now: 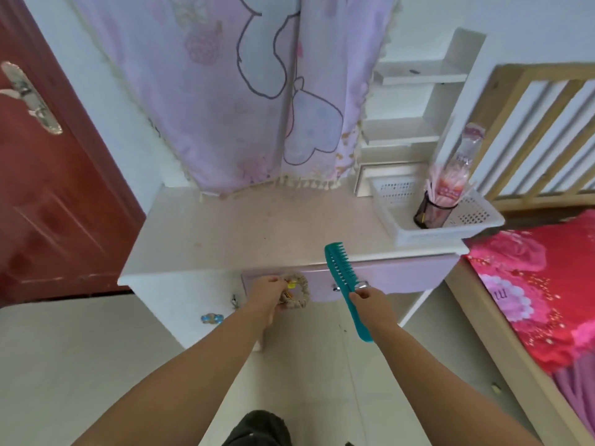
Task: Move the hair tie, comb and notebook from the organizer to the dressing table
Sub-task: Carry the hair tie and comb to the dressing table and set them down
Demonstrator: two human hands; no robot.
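Note:
My left hand (265,299) grips a beige fabric hair tie (296,289) with small coloured beads, held in front of the dressing table's lilac drawer. A teal comb (342,278) is held by its handle in my right hand (370,300), teeth end up over the front edge of the dressing table (244,239). The white perforated organizer basket (428,235) stands at the table's right end. No notebook shows in the frame.
Inside the organizer stands a dark mesh cup (429,212) holding a wrapped pink bundle. A lilac curtain (244,91) hangs over the table's back. A red door (42,175) is at left, a bed with red floral cover (541,284) at right, white shelves (415,101) behind.

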